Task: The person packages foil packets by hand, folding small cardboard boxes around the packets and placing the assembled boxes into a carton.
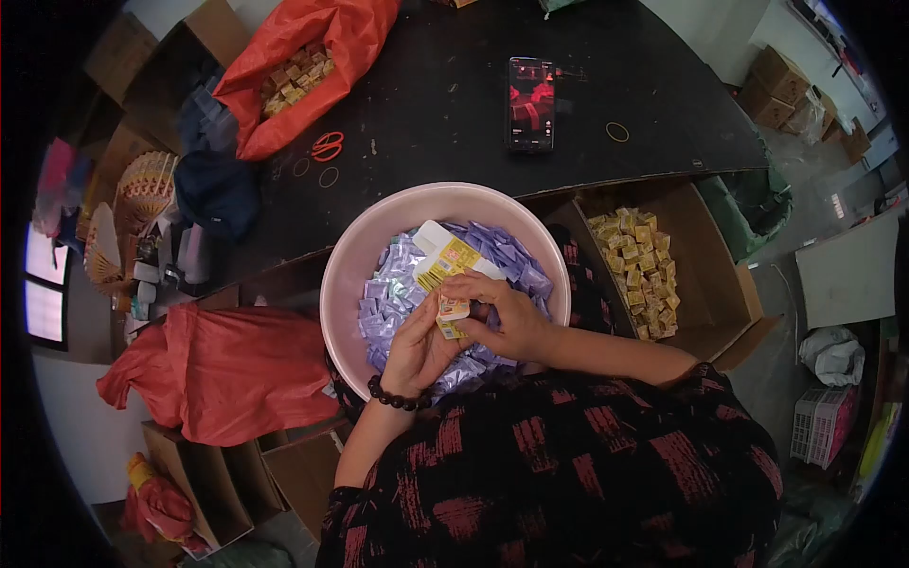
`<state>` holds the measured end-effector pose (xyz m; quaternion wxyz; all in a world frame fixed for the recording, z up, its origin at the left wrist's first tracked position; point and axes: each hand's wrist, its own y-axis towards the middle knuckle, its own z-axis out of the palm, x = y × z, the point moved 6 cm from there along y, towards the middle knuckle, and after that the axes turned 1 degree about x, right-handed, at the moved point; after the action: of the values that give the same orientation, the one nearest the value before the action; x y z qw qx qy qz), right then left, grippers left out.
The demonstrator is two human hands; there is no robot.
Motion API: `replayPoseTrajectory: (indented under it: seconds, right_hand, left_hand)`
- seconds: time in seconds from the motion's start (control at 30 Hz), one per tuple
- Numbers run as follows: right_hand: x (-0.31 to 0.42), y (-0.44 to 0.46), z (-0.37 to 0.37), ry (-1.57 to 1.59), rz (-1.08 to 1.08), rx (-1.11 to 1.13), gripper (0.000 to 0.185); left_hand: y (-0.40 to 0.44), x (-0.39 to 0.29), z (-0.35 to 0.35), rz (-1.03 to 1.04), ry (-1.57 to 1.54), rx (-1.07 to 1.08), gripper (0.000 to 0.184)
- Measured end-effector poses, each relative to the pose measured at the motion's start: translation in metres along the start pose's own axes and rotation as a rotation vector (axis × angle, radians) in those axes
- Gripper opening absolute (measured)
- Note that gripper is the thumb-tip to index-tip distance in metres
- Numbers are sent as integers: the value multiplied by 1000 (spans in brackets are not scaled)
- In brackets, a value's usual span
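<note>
Black table (426,104) | pink tub (342,293): purple packets (383,308) | carton (717,260): yellow boxes (646,270)

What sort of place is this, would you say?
Probably a small packing workshop, judging by the pink basin of purple packets, the cardboard box piled with small yellow boxes, and the open red bag holding similar ones.

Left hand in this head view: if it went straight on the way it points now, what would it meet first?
The left hand would most likely meet the small box right at it; past that lies the yellow and white carton, though the depth between them is unclear.
</note>
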<state>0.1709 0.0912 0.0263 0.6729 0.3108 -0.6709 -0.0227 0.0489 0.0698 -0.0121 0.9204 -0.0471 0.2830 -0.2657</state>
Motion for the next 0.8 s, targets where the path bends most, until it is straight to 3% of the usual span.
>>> replayPoseTrajectory:
  seconds: [0.47, 0.57, 0.63, 0.67, 0.73, 0.8]
  right_hand:
    - [-4, 5, -8, 36, 11, -52, 13]
    - [-2, 1, -5, -102, -69, 34, 16]
    - [11, -4, -2, -354, -261, 65, 23]
    - [11, -6, -2, -357, -255, 53, 23]
    - [12, -14, 1, -653, -317, 58, 30]
    - [14, -18, -2, -653, -326, 60, 32]
  left_hand:
    - [5, 3, 1, 94, 232, -15, 57]
    - [8, 5, 1, 98, 213, -17, 57]
    - [9, 6, 7, 129, 144, 21, 54]
    - [9, 8, 10, 116, 148, 24, 54]
    - [9, 9, 15, 176, 230, -36, 52]
    - [10, 12, 13, 154, 163, -83, 50]
